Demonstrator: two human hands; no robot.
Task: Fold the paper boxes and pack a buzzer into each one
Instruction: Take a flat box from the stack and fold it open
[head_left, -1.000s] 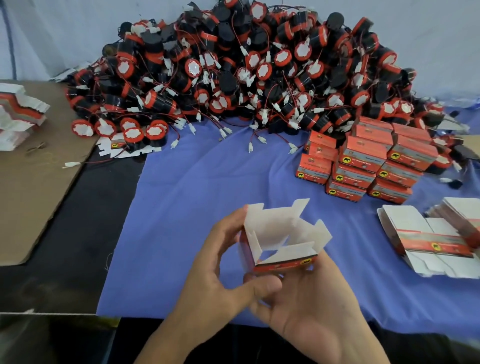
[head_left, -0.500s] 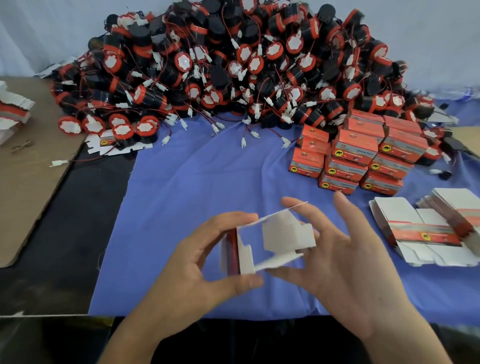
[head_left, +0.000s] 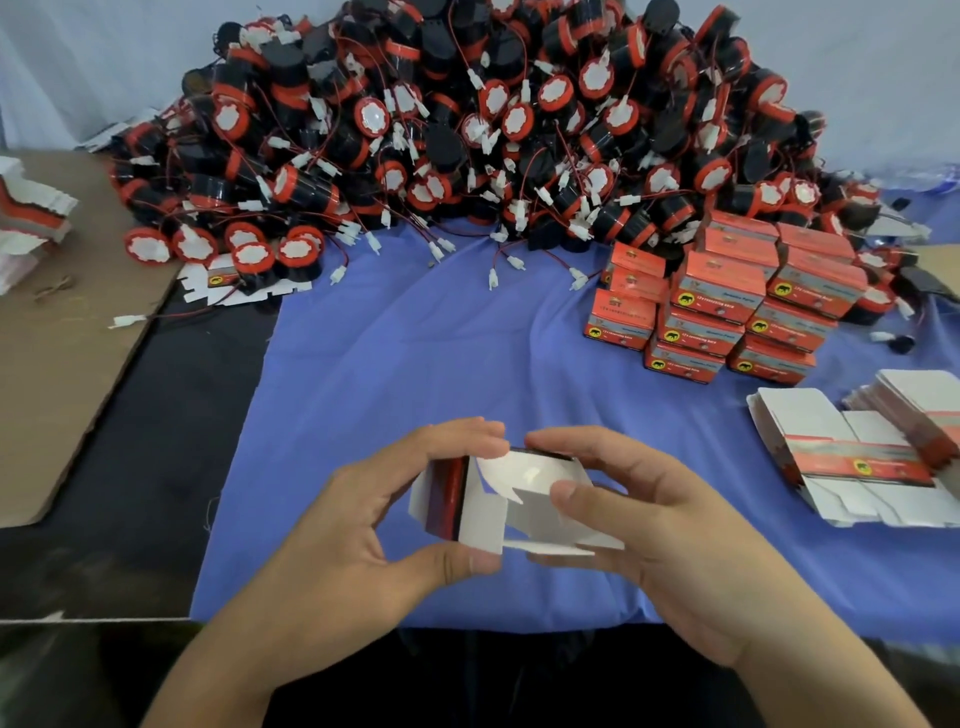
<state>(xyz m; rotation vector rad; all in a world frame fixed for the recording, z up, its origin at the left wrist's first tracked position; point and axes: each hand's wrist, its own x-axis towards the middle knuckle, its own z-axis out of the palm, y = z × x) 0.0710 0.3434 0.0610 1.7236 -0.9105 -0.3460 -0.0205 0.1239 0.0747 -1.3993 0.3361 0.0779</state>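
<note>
Both hands up over the bench's near edge: left grip (head_left: 363, 519) pinches the half-folded paper box (head_left: 514, 499) by its red side, right grip (head_left: 675, 535) curls round the white flaps, thumb pressing one. Buzzer heap (head_left: 467, 130) along the far edge, packed boxes (head_left: 727, 301) stacked far right, flat blanks (head_left: 852, 457) at the right edge

The paper box (head_left: 530, 512) we hold is thin card, matt white inside, with a glossy red printed outer face. Under it, our cloth (head_left: 415, 353) is soft, matt, lightly creased fabric. The buzzers (head_left: 447, 150) look like smooth black and red plastic with a slight sheen. The cardboard sheet (head_left: 67, 364) is dull brown and rough-edged.
</note>
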